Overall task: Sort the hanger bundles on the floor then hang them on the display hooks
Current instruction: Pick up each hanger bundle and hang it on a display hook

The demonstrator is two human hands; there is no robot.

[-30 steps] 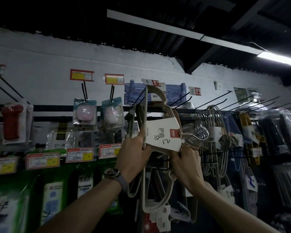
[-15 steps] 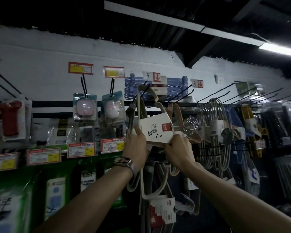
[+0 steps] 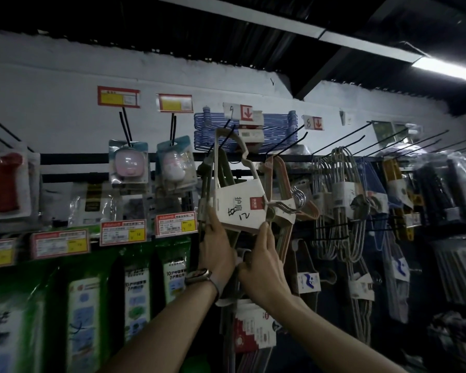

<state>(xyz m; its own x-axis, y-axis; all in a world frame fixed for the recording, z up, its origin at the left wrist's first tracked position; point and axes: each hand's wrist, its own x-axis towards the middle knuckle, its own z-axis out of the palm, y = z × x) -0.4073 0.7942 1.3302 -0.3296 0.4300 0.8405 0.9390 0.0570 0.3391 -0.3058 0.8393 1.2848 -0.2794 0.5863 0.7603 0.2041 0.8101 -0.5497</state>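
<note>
We face a white-painted wall [image 3: 65, 103] under a dark corrugated ceiling [image 3: 119, 20]. A pale beam [image 3: 240, 17] crosses overhead, and a lit fluorescent tube [image 3: 447, 70] glows at upper right. Black horizontal rails [image 3: 73, 158] run along the wall, and the aisle around us is dim.

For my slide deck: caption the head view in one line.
Left hand and right hand hold a beige hanger bundle up at a black display hook.
</note>
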